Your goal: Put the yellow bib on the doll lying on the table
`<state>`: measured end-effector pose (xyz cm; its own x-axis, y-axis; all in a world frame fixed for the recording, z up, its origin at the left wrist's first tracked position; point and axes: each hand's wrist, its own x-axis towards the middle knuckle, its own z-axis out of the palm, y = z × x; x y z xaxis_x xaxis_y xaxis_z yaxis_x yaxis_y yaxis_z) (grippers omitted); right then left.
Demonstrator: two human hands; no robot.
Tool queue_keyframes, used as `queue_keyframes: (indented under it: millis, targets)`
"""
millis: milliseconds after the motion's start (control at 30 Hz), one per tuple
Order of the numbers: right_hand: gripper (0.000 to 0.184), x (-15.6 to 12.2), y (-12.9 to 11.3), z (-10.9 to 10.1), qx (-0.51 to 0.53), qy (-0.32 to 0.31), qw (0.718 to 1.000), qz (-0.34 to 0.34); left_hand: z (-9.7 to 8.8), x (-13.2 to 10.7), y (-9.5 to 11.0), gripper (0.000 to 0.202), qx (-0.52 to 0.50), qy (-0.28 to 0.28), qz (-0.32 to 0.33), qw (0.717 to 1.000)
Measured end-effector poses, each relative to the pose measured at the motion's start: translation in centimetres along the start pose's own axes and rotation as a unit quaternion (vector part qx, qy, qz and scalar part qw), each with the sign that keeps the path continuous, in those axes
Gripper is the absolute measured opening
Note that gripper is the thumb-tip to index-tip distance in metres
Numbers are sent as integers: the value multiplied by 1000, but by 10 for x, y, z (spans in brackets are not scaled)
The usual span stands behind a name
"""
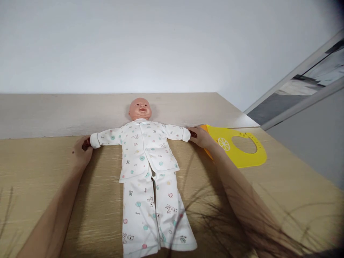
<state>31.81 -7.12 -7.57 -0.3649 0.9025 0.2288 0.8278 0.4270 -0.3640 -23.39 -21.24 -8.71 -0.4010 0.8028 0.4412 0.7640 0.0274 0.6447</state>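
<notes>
A baby doll (pixel 140 108) lies on its back, head towards the wall, with both arms stretched out sideways. It is dressed in a white printed top (pixel 139 147) and white printed trousers (pixel 142 215). My left hand (pixel 82 152) is closed at the end of one sleeve, around the doll's hand, which is mostly hidden. At the other cuff, my right hand (pixel 200 137) is closed on the doll's other hand in the same way. A yellow bib (pixel 231 159) with a white citrus-slice print lies flat just beyond my right wrist, partly covered by my forearm.
The wooden table (pixel 40 168) has a seam across it and meets a pale wall (pixel 115 46) at the back. Its right edge slants away past the bib. Beyond that edge is a reflective strip (pixel 301 86). Loose dark hair strands cross the lower right of the view.
</notes>
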Motion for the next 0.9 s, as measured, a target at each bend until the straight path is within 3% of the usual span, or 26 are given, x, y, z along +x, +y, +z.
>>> queue_keyframes:
  millis: [367, 667, 900]
  targets:
    - [32, 1, -3, -3, 117, -28, 990, 72, 6, 17, 5, 50, -41, 10, -62, 997]
    - [33, 0, 4, 11, 116, 38, 990, 73, 1, 14, 13, 39, -77, 32, -120, 989]
    - [26, -1, -3, 15, 170, 107, 977, 78, 4, 17, 7, 28, -104, 40, -129, 985]
